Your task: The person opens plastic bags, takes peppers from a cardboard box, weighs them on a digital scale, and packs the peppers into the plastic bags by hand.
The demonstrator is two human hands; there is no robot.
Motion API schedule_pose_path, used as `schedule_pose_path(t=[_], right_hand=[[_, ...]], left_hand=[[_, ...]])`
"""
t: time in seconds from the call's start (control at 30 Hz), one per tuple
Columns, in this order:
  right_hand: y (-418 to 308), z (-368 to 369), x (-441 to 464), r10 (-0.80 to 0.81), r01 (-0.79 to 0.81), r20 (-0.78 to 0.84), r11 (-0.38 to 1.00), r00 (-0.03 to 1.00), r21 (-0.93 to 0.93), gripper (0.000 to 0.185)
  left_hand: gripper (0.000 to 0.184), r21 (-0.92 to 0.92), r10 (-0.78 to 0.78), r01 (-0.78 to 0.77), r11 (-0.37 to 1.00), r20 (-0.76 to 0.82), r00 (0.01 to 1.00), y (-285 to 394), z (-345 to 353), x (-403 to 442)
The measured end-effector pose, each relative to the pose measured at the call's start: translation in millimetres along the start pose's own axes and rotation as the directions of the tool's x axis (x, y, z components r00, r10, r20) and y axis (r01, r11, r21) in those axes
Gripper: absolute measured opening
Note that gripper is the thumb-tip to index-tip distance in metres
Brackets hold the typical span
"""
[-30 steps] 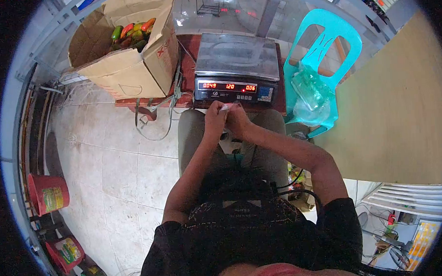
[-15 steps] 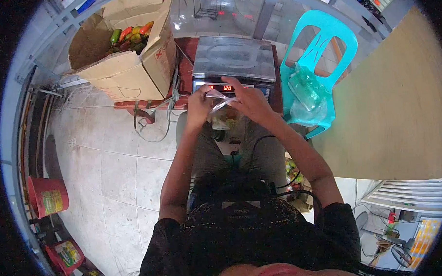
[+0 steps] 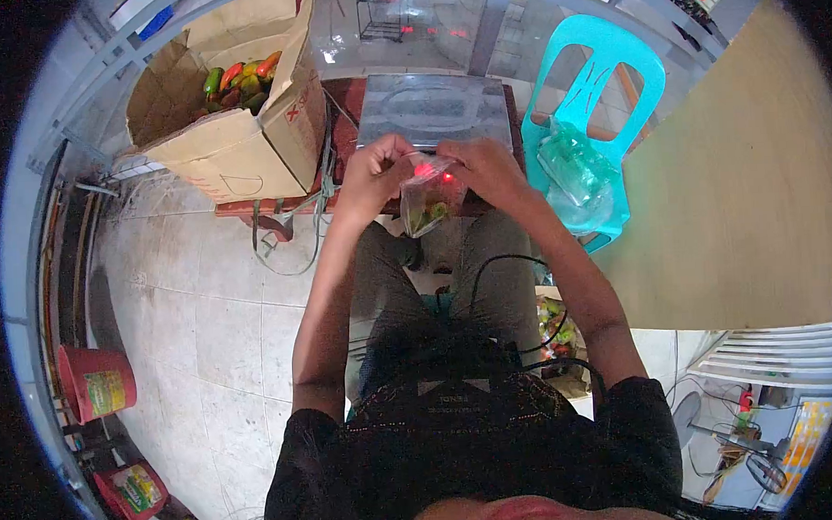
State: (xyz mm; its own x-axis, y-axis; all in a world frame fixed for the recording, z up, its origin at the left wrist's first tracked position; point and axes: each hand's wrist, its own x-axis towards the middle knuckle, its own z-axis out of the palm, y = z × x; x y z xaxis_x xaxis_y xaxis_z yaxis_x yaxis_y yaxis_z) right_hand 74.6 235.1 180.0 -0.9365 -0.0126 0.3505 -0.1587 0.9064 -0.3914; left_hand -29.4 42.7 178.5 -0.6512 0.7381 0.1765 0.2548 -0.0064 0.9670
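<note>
A clear plastic bag (image 3: 423, 205) hangs between my hands, with green and yellowish pieces, probably peppers, at its bottom. My left hand (image 3: 376, 174) pinches the bag's top edge on the left. The opposite side of that edge is gripped by my right hand (image 3: 486, 170). Just beyond them stands a digital weighing scale (image 3: 434, 108) with a bare metal plate; its red display glows through the bag and its digits are not readable.
A cardboard box (image 3: 238, 156) of red and green peppers (image 3: 245, 78) sits left of the scale on a dark red table (image 3: 343, 139). To the right, a turquoise chair (image 3: 648, 78) holds green and clear plastic bags (image 3: 573, 167). A wooden panel (image 3: 725, 194) flanks it.
The bag's mouth has been drawn out straighter between my hands, and its filled bottom hangs more plainly in view. Both hands have risen slightly in the view and now cover more of the display.
</note>
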Motion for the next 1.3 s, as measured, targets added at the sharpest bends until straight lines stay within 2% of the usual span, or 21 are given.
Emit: schedule_pose_path(t=[0.07, 0.17, 0.2, 0.27, 0.33, 0.37, 0.43, 0.57, 0.6, 0.67, 0.77, 0.8, 0.83, 0.9, 0.97, 1.0, 1.07, 1.13, 1.17, 1.23, 1.3], right_hand=[[3, -7, 11, -0.041, 0.043, -0.018, 0.989, 0.999, 0.138, 0.018], [-6, -24, 21, -0.024, 0.034, -0.043, 0.969, 0.999, 0.243, 0.02], [-11, -26, 24, -0.056, 0.062, -0.032, 0.96, 0.998, 0.272, 0.019], [-22, -25, 34, -0.126, 0.121, -0.006, 0.936, 0.992, 0.33, 0.018], [-31, -17, 41, -0.147, 0.158, -0.06, 0.954, 0.987, 0.254, 0.017], [-32, -16, 42, -0.158, 0.173, -0.087, 0.962, 0.984, 0.212, 0.016], [-24, -20, 43, -0.103, 0.129, -0.14, 0.973, 0.985, 0.191, 0.016], [-20, -35, 39, 0.065, -0.011, -0.135, 0.93, 0.989, 0.366, 0.019], [-21, -43, 41, 0.089, -0.035, -0.147, 0.94, 0.985, 0.338, 0.019], [-18, -58, 42, 0.146, -0.094, -0.168, 0.954, 0.975, 0.284, 0.019], [7, -63, 43, 0.189, 0.117, -0.379, 0.749, 0.906, 0.652, 0.02], [14, -62, 39, 0.254, 0.145, -0.357, 0.596, 0.899, 0.79, 0.027], [29, -50, 31, 0.348, 0.055, -0.288, 0.55, 0.892, 0.833, 0.031], [66, -7, 13, 0.523, -0.119, -0.139, 0.429, 0.841, 0.895, 0.039], [67, 29, -12, 0.584, -0.382, 0.253, 0.108, 0.772, 0.918, 0.05], [56, 31, -18, 0.48, -0.396, 0.356, -0.019, 0.802, 0.918, 0.052], [32, 36, -27, 0.215, -0.46, 0.516, -0.263, 0.829, 0.848, 0.058], [10, 45, -24, 0.21, -0.404, 0.512, -0.4, 0.833, 0.822, 0.063], [3, 48, -25, 0.212, -0.369, 0.506, -0.465, 0.836, 0.805, 0.066], [-3, 58, -32, 0.321, -0.285, 0.401, -0.352, 0.858, 0.891, 0.061], [6, 71, -33, 0.351, -0.244, 0.339, -0.288, 0.873, 0.926, 0.054]], left_hand=[[0.041, -0.281, 0.166, -0.159, 0.946, -0.001, 0.986, 7, -4, -2], [0.071, -0.338, 0.3, -0.296, 0.893, -0.043, 0.953, -6, -1, -5], [0.093, -0.198, 0.179, -0.151, 0.969, 0.131, 0.975, -18, -1, -6], [0.07, -0.012, 0.07, -0.069, 0.998, 0.157, 0.985, -38, 25, -9], [0.051, -0.075, -0.055, 0.062, 0.995, 0.088, 0.995, -101, 55, 4], [0.043, -0.111, -0.117, 0.123, 0.986, 0.059, 0.991, -94, 63, 8], [0.031, -0.16, -0.076, 0.084, 0.983, 0.055, 0.996, -81, 60, 9], [0.031, -0.267, 0.039, -0.012, 0.964, 0.095, 0.995, -89, 60, 14], [0.034, -0.371, -0.04, 0.087, 0.925, 0.132, 0.99, -87, 59, 13], [0.036, -0.564, -0.053, 0.116, 0.818, 0.126, 0.991, -77, 56, 8], [0.036, -0.674, -0.094, 0.123, 0.729, 0.079, 0.992, -47, 45, 3], [0.036, -0.739, -0.067, 0.088, 0.668, 0.059, 0.996, -32, 41, 4], [0.036, -0.797, -0.041, 0.053, 0.602, 0.035, 0.999, -18, 38, 3], [0.035, -0.784, -0.001, -0.055, 0.618, -0.071, 0.998, 0, 35, 3], [0.034, -0.767, 0.086, -0.149, 0.624, -0.122, 0.989, 8, 34, 8], [0.031, -0.788, 0.02, -0.113, 0.606, -0.127, 0.992, 15, 37, 6], [0.029, -0.75, 0.082, -0.14, 0.646, -0.114, 0.99, 13, 43, 7], [0.028, -0.656, 0.134, -0.168, 0.736, -0.102, 0.986, -5, 49, 9], [0.027, -0.62, 0.149, -0.164, 0.767, -0.075, 0.986, -13, 52, 8], [0.026, -0.54, 0.181, -0.164, 0.826, -0.02, 0.983, -27, 54, 7], [0.025, -0.547, 0.053, -0.062, 0.835, -0.032, 0.998, -34, 49, 5]])
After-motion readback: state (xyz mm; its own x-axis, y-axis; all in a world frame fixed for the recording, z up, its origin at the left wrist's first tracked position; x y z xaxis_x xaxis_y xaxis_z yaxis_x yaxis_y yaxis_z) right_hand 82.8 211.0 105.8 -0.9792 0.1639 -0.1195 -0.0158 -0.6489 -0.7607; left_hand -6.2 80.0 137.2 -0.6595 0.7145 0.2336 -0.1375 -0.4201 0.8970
